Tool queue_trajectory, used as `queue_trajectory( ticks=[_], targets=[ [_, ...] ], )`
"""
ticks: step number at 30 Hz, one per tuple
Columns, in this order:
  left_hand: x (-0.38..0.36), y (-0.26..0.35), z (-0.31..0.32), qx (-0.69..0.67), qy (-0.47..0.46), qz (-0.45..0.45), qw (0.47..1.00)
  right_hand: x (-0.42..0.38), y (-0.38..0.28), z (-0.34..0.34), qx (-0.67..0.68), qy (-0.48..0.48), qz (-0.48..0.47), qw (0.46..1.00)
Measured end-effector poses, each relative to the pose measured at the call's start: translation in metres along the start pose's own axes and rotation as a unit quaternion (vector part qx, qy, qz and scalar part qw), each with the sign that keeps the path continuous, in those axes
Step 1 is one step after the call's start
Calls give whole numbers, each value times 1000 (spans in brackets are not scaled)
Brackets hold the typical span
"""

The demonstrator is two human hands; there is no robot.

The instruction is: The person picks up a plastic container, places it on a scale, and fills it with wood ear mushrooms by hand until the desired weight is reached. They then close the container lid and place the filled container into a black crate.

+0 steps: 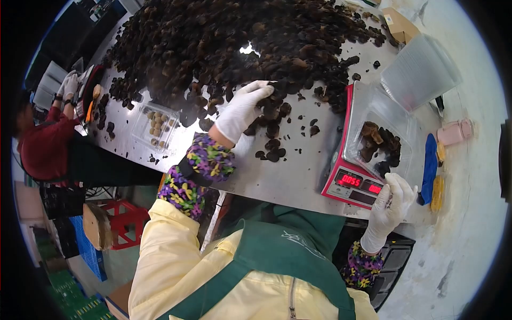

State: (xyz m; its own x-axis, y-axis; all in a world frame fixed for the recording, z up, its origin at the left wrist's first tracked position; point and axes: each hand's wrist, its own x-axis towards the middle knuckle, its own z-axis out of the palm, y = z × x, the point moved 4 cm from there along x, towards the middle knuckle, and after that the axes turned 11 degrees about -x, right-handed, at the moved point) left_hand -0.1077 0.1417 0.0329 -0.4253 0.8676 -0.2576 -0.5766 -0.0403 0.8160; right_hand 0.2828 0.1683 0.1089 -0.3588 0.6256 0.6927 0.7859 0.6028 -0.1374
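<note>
My left hand [244,111], in a white glove, is at the near edge of a big heap of dark wood ear mushrooms [213,48]. Its fingers are curled around some dark pieces, with the fingertips partly hidden among them. My right hand [390,205], also gloved, hovers by the front of a red digital scale [349,184], fingers bent and somewhat apart, dark specks on the glove. On the scale sits a clear plastic container [410,144] with several wood ear pieces [380,141] inside; one lies close to my right fingertips. The red display reads 0.055.
A stack of clear containers [421,72] stands behind the scale. Left on the metal table [304,170] is a clear box [140,128] with round tan items. A co-worker in a red sleeve [50,136] works at far left. A blue item [428,168] and pink item [455,132] lie right.
</note>
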Motion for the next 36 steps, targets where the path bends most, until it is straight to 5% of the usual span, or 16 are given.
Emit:
queue_trajectory(
  ticks=[5, 9, 13, 14, 16, 18, 19, 21, 24, 29, 33, 36],
  targets=[
    [-7, -10, 3, -143, 25, -57, 988, 1, 0, -2, -1, 3, 16, 1000],
    [-18, -7, 69, -115, -144, -107, 977, -1, 2, -6, -6, -3, 17, 1000],
    [-31, -14, 172, -98, -186, -40, 977, -4, 5, -11, -13, 1, 26, 1000],
    [-40, -13, 191, -34, -214, -57, 975, -5, 7, -12, -15, 4, 28, 999],
    [-37, -25, 220, 146, -273, 81, 948, -7, 9, -14, -22, 8, 33, 999],
    [-41, -33, 238, 318, -352, 240, 847, -9, 11, -17, -26, 13, 32, 999],
    [-43, -41, 240, 392, -378, 228, 807, -10, 13, -19, -32, 14, 35, 999],
    [-52, -44, 237, 443, -356, 294, 769, -11, 17, -21, -24, 15, 35, 999],
    [-64, -18, 218, 397, -345, 340, 780, -11, 20, -23, -18, 21, 43, 999],
    [-63, 5, 107, 391, -132, 263, 872, -10, 12, -23, 40, 37, 22, 998],
    [-69, 7, -8, 503, 1, 314, 805, -9, -8, -16, 100, 12, -27, 994],
    [-90, 18, -43, 619, 90, 243, 741, -11, -20, -4, 132, -21, -38, 990]
  ],
)
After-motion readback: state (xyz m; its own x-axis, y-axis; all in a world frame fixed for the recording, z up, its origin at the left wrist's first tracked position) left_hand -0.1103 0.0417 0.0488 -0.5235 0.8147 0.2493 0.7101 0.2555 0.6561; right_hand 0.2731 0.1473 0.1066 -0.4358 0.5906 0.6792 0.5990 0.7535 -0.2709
